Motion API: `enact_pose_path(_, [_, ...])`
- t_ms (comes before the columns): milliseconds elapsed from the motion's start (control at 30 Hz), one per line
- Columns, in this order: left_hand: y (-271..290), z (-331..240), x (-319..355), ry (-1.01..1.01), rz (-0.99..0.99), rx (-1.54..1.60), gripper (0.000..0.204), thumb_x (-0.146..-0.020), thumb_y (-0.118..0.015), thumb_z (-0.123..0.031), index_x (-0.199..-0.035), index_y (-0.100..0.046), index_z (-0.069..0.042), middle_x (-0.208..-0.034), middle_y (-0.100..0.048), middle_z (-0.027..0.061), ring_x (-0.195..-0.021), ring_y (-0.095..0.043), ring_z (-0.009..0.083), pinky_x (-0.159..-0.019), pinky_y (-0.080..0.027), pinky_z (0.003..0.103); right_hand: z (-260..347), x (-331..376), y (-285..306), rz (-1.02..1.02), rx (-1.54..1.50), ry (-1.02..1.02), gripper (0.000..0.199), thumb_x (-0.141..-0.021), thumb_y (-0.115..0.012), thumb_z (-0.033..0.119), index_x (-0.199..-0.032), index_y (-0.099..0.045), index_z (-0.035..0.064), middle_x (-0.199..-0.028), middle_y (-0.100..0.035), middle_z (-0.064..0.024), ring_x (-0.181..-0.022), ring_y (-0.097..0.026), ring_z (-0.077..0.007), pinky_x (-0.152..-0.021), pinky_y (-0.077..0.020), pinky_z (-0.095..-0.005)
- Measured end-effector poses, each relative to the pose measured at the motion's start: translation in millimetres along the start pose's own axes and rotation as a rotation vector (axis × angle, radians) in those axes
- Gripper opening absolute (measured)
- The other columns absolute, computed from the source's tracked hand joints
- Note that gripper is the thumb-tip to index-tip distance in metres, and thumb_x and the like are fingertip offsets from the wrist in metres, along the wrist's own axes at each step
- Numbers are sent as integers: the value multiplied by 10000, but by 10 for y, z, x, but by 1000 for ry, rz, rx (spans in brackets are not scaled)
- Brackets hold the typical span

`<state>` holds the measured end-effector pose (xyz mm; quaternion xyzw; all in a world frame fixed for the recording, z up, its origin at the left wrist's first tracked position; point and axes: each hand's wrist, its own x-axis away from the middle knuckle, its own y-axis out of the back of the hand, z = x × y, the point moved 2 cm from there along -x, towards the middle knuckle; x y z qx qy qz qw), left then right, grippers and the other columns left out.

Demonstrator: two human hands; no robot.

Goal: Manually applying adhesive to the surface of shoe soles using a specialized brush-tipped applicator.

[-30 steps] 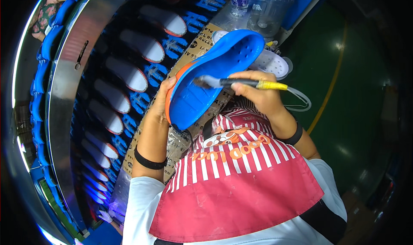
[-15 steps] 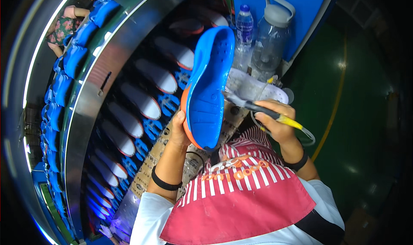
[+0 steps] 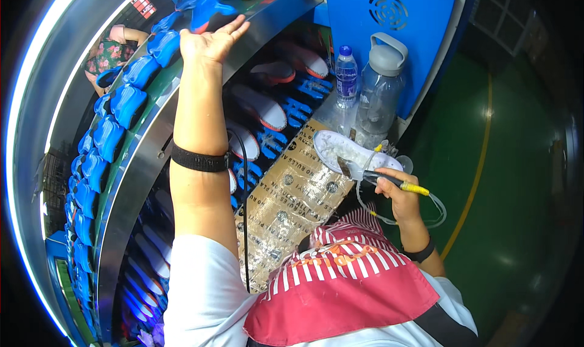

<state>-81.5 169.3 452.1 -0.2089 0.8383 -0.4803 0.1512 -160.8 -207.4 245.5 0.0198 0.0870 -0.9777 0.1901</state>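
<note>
The left hand [image 3: 210,41], open and flat at eleven o'clock, rests by a blue foam shoe sole [image 3: 210,7] on the upper conveyor; the right hand [image 3: 398,195] grips a yellow-handled glue brush [image 3: 380,178] over the white tray [image 3: 350,152], so that sole looks delivered.

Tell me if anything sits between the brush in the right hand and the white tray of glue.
Nothing visible does. The right hand holds the yellow-handled brush with its bristle end already at the near edge of the white tray. The two bottles stand beyond the tray, not in the path.
</note>
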Motion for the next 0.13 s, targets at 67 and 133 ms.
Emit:
enact_pose_path(67, [68, 4, -83, 85, 36, -116, 722, -937, -164, -583, -1458, 74, -143, -1489, -30, 286, -1326, -137, 543, -1044, -149, 677, -70, 18, 49, -11, -21, 11, 279, -787, -664, 102, -1002, -647, -74, -669, -633, -91, -564, -570, -110, -508, -389, -191])
enact_pose_path(133, [172, -15, -109, 227, 34, -152, 710, -933, -199, -591, -1462, 96, -221, -1493, -23, 282, -1321, -188, 529, -1024, -177, 683, -169, 22, 145, -45, -3, -52, 273, -782, -667, 106, -1001, -656, -57, -676, -638, -99, -569, -585, -115, -504, -397, -189])
